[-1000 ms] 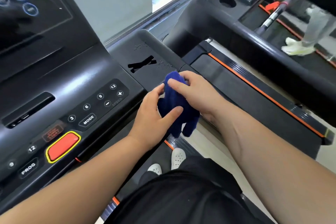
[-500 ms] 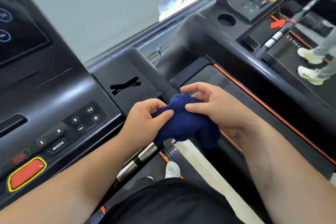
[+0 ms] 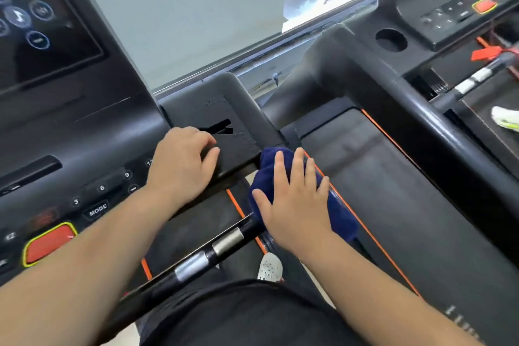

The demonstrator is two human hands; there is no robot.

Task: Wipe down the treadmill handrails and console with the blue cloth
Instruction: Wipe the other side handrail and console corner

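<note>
The blue cloth (image 3: 341,213) is bunched over the right end of the black handrail bar (image 3: 193,262), which has two silver grip plates. My right hand (image 3: 295,199) lies flat on top of the cloth with straight, spread fingers, pressing it against the bar. My left hand (image 3: 182,163) rests on the front edge of the black console side panel (image 3: 238,123), fingers loosely curled and holding nothing. The console (image 3: 84,132) with its number buttons, MODE key and red stop button (image 3: 49,243) is at the left, below a dark touchscreen (image 3: 33,28).
A second treadmill stands to the right, with its own console (image 3: 455,5), cup holder (image 3: 391,40) and thick black handrail (image 3: 438,132). Another person's shoe (image 3: 505,118) is on its belt. A window is straight ahead. My white shoe (image 3: 270,267) shows below the bar.
Both hands held the cloth bunched between them before. My left hand has let go and moved onto the console panel, and my right hand now presses the cloth flat on the handrail.
</note>
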